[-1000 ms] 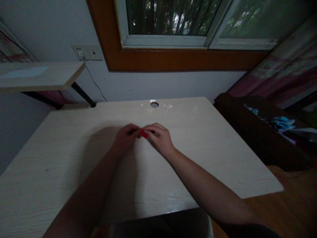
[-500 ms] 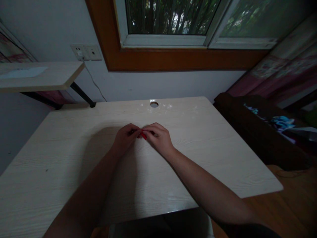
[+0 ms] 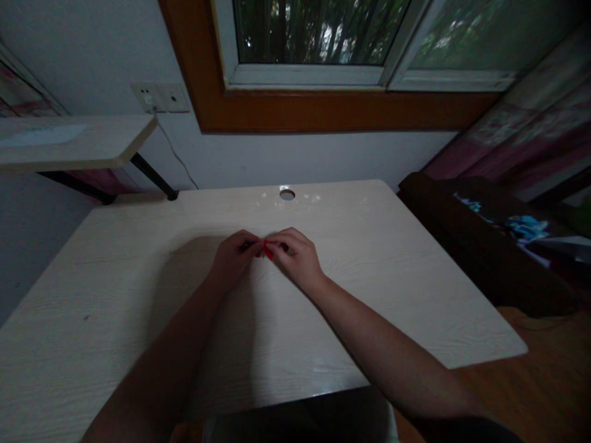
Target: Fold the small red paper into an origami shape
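Desk (image 3: 138,295): pale wood-grain top that fills most of the view. Both forearms come in from 6 o'clock.
Window (image 3: 318,37): at 12 o'clock above the desk, with a brown frame and trees outside.
Side shelf (image 3: 69,141): at 10 o'clock, raised and apart from the desk top.
Left hand (image 3: 233,258): low at the desk's centre. The fingers are curled in, with thumb and fingertips pressed onto the 9 o'clock end of the red piece.
Right hand (image 3: 298,258): just to 3 o'clock of the left hand, knuckles up and fingers curled. Thumb and forefinger pinch the piece's other end, and the two hands' fingertips meet.
Hands, step: judged to be fine two-handed fingertip work on one small piece. I cannot tell whether it is being pressed, pulled or twisted.
Hands, next: in my judgement, any further handling calls for small, steady fingertip force with both wrists braced low, since so little of the piece is free to grip.
Cable hole (image 3: 287,194): round, at 12 o'clock from the hands near the far edge, well apart from them.
Red piece (image 3: 267,251): between the two pinches, just above the desk at its centre and mostly hidden. The visible sliver's long axis runs roughly from 11 to 5 o'clock. It is too small to tell which end leads.
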Demonstrator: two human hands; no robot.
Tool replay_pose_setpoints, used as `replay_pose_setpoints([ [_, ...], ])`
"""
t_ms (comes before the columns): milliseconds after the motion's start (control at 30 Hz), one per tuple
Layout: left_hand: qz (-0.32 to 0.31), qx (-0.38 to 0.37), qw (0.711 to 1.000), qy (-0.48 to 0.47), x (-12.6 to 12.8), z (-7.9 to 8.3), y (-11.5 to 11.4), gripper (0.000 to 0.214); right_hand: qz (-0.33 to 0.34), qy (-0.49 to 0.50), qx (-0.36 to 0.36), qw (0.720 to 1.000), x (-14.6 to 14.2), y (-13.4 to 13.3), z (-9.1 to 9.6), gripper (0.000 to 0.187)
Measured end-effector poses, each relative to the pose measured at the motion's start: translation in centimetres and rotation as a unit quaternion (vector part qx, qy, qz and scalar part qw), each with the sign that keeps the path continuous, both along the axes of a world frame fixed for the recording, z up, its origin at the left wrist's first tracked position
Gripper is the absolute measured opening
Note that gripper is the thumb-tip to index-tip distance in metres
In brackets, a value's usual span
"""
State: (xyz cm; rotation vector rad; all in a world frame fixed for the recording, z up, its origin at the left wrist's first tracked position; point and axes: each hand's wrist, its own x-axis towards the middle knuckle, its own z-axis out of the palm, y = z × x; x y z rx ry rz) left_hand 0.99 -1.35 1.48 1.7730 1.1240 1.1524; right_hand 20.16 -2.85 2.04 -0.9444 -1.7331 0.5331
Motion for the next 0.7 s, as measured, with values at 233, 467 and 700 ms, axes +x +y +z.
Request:
replay_pose_setpoints([
  [233, -0.002, -0.004, 1.0, 0.0, -0.02, -0.22, 0.04, 0.015, 0.001, 0.0, 0.018, 1.0, 0.01, 0.0, -0.21, 0.014],
  [467, -0.004, 0.029, 0.999, 0.016, 0.09, 0.01, -0.02, 0.012, 0.003, -0.005, 0.005, 1.0, -0.01, -0.03, -0.21, 0.013],
  [700, -0.004, 0.071, 0.997, 0.026, 0.1, -0.02, 0.06, 0.01, -0.002, 0.004, 0.005, 1.0, -0.07, 0.08, -0.34, 0.009],
])
